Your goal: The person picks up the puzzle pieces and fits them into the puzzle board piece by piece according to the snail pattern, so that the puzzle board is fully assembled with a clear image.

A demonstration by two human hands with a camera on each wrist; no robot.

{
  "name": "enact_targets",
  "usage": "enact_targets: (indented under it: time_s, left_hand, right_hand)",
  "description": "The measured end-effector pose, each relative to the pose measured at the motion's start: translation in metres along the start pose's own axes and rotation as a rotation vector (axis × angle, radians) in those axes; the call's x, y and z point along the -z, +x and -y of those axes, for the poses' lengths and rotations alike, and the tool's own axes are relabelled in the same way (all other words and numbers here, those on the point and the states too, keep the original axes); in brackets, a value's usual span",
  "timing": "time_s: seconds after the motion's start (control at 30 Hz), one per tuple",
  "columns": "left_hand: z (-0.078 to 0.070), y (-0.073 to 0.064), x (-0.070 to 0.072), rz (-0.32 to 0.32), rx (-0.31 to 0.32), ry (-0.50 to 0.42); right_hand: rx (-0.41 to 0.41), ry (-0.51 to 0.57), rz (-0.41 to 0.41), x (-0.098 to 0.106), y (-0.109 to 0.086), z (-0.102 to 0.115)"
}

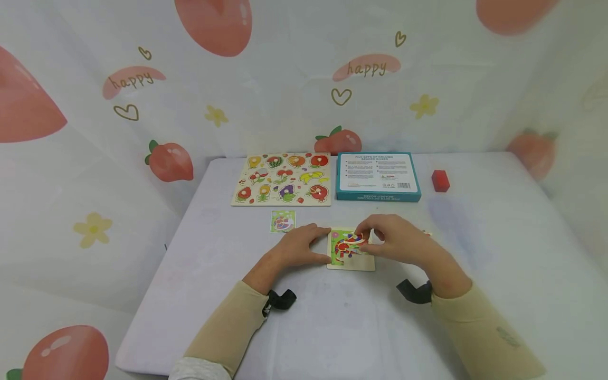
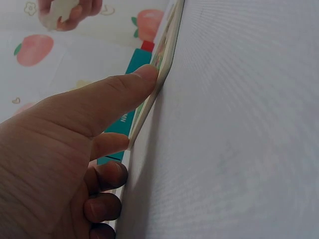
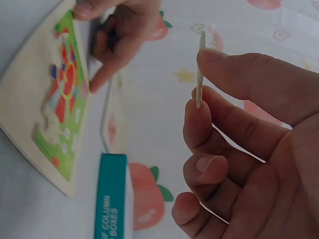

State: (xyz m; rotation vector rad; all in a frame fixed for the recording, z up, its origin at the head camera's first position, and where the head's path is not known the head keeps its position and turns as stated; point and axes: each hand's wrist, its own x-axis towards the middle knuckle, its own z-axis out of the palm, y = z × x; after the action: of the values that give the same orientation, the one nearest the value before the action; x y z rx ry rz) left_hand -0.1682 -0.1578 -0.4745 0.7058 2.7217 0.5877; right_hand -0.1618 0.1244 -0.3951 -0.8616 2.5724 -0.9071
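A small wooden puzzle board (image 1: 353, 263) lies on the table, with a red, blue and green picture partly covered by pieces. My left hand (image 1: 300, 246) touches its left edge with thumb and index fingertips, the thumb near the front corner. In the left wrist view the other fingers bend in beside the board. Over the board's right part, my right hand (image 1: 396, 240) pinches a thin wooden puzzle piece (image 3: 200, 79) between thumb and fingers. The right wrist view shows that piece edge-on, apart from the board. Its pale side (image 2: 61, 14) faces the left wrist camera.
Behind the board lie a small snail picture puzzle (image 1: 283, 221), a fruit puzzle board (image 1: 282, 179) and a teal-edged box (image 1: 378, 177). A red block (image 1: 440, 180) sits at the back right. Something small (image 1: 427, 233) shows partly behind my right hand.
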Motion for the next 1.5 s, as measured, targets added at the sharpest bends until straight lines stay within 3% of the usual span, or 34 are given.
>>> enact_targets:
  time_s: [0.57,1.0,1.3,1.5]
  left_hand:
    - [0.001,0.001,0.001,-0.007,-0.004,-0.016]
    - [0.001,0.001,0.002,-0.007,-0.006,-0.017]
    - [0.0,0.0,0.002,-0.009,-0.007,-0.03]
    - [0.002,0.001,0.0,-0.009,-0.004,-0.027]
  right_hand:
    - [-0.087,-0.066,0.161,-0.039,0.024,-0.018]
    - [-0.12,-0.085,0.174,-0.047,0.026,-0.022]
    - [-0.009,-0.258,0.111,-0.053,0.027,-0.016]
    - [-0.048,-0.194,0.143,-0.053,0.026,-0.018]
